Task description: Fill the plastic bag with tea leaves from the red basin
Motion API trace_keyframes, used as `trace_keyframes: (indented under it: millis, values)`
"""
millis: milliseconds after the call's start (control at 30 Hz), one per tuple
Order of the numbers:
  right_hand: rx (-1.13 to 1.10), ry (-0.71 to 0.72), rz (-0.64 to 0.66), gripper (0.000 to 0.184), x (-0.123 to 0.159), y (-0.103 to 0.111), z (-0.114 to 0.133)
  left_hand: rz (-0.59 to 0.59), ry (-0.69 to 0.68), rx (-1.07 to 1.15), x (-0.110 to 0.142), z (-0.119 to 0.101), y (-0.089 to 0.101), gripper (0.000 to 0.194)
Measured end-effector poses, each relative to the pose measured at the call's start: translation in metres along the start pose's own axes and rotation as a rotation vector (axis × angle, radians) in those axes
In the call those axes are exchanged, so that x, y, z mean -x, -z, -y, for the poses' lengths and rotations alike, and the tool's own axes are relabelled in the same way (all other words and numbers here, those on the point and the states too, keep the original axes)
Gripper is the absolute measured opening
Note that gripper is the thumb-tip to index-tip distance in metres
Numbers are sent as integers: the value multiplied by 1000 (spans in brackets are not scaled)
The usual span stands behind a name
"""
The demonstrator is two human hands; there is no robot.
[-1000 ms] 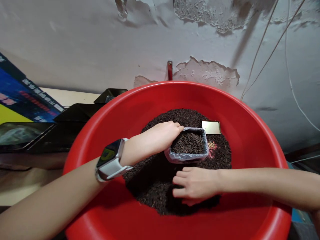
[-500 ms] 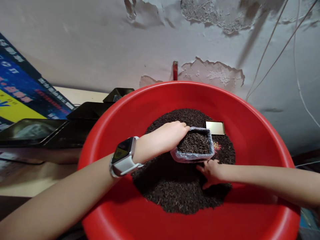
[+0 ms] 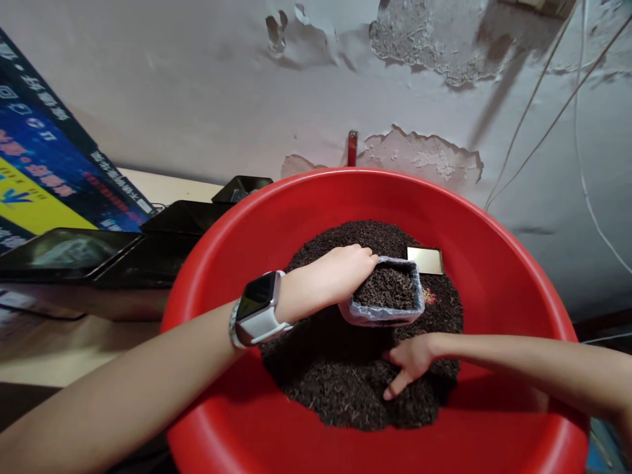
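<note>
My left hand (image 3: 353, 266), with a watch on its wrist, is closed on the far left edge of a rectangular tin (image 3: 382, 318). A clear plastic bag lines this tin, folded out over its rim, and dark dried tea leaves (image 3: 388, 288) fill it nearly to the top. Just below the tin, my right hand (image 3: 413, 362) reaches into the heap of loose tea leaves (image 3: 340, 388). Its thumb is spread away from the other fingers, whose tips are partly sunk in the leaves. All of this is inside a big red tub (image 3: 498, 263).
A shiny tin lid (image 3: 425, 260) lies on the leaves behind the tin, with a small red and gold print (image 3: 429, 296) nearby. Left of the tub stand black open tins (image 3: 64, 253) and a printed board (image 3: 59, 151). Behind is a peeling wall (image 3: 207, 92) with hanging cords.
My right hand has drawn back from beneath the tin towards me, its thumb now more stretched out over the leaves. My left hand keeps its hold. The view has shifted slightly.
</note>
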State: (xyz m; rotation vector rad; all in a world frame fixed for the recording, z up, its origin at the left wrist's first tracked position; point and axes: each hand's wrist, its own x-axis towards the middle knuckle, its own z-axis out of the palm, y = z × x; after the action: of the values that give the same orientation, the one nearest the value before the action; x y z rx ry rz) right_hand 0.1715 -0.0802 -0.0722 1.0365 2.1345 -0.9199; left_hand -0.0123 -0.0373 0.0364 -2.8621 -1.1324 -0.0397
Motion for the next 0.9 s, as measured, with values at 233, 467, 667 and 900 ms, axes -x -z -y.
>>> trace_keyframes:
  millis: [233, 467, 667, 900]
  values:
    - [110, 234, -233, 54, 36, 22, 48, -1, -3, 5, 0, 1, 0, 34]
    - [-131, 365, -692, 25, 72, 51, 50, 36, -2, 8, 0, 0, 4, 47]
    - [-416, 230, -1055, 20, 67, 62, 32, 48, 27, -4, 3, -6, 13, 39]
    - [-387, 193, -1213, 24, 46, 64, 17, 73, 35, -39, 3, -5, 11, 41]
